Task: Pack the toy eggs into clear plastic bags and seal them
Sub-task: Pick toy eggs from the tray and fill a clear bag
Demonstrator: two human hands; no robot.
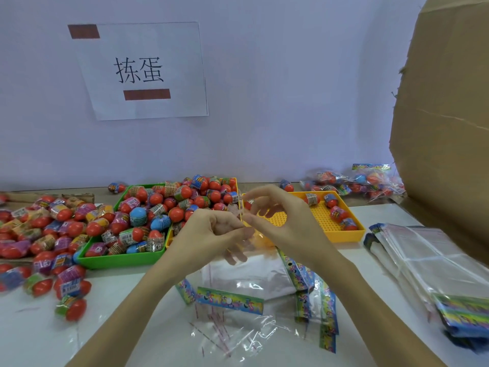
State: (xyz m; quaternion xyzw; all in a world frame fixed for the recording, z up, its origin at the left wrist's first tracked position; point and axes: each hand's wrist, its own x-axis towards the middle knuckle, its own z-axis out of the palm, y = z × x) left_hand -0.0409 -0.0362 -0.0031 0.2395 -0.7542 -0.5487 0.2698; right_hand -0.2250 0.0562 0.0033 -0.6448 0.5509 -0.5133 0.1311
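Note:
A clear plastic bag point(238, 276) with a colourful header strip hangs in front of me above the white table. My left hand point(209, 234) pinches its top edge. My right hand point(275, 221) pinches the same edge just to the right, its other fingers spread. Whether an egg is inside the bag is hard to tell. Toy eggs point(148, 215), mostly red with coloured wrappers, fill a green tray point(119, 260) and an orange tray behind it. A yellow tray point(338, 234) to the right holds several eggs.
Loose eggs point(47, 239) cover the table at the left. More empty bags point(315, 300) lie under my hands, and a stack of them point(428, 263) at the right. Packed bags point(354, 181) lie at the back right. A large cardboard box point(444, 123) stands at the right.

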